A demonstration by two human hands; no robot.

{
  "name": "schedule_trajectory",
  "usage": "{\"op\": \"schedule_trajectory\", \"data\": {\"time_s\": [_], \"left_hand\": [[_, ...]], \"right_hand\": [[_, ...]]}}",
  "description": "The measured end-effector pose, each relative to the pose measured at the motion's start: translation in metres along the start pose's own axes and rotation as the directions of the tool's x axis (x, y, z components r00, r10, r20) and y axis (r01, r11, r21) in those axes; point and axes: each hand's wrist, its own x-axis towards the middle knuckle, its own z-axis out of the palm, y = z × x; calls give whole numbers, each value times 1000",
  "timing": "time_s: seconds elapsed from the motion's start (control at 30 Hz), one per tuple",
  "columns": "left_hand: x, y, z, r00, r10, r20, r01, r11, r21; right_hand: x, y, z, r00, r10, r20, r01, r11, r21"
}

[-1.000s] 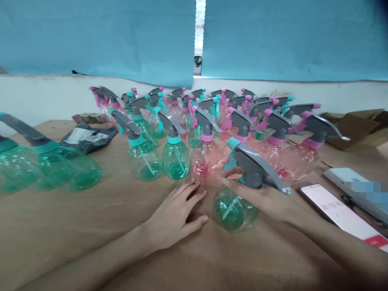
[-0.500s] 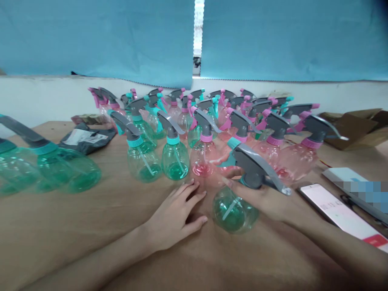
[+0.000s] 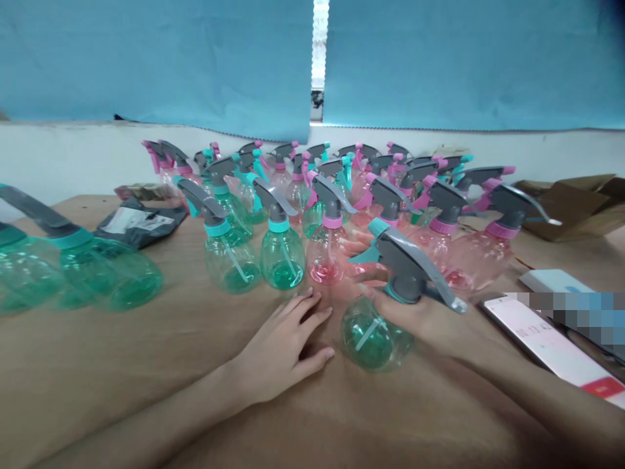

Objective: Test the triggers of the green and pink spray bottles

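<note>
A spray bottle (image 3: 374, 339) with a clear green body, grey head and teal nozzle stands slightly tilted in front of me. Around its neck is my right hand (image 3: 415, 319), its thumb in front and its other fingers reaching behind, partly hidden by the teal trigger. My left hand (image 3: 286, 348) lies on the table just left of this bottle, fingers stretched out and holding nothing. Beyond my left hand stand a green spray bottle (image 3: 283, 257) with a teal collar and a pink spray bottle (image 3: 326, 254) with a pink collar.
Several more pink and green spray bottles crowd the back of the wooden table (image 3: 161, 365). At left stand green bottles (image 3: 110, 270) near a dark plastic packet (image 3: 141, 221). On the right lie a phone (image 3: 541, 339) and a white box (image 3: 554, 281), with a cardboard box (image 3: 566, 205) behind.
The bottle in my right hand has shifted very slightly up and left. The fingers behind its trigger have moved a little. My left hand has stayed still.
</note>
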Motion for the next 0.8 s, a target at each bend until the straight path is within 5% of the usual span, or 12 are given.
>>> {"op": "schedule_trajectory", "data": {"time_s": [0.23, 0.8], "left_hand": [[0, 0, 1, 1000, 9, -16, -9, 1000, -21], [0, 0, 0, 1000, 7, 7, -7, 1000, 24]], "right_hand": [[0, -1, 0, 996, -85, -5, 84, 988, -133], [2, -17, -4, 1000, 5, 30, 2, 977, -213]]}}
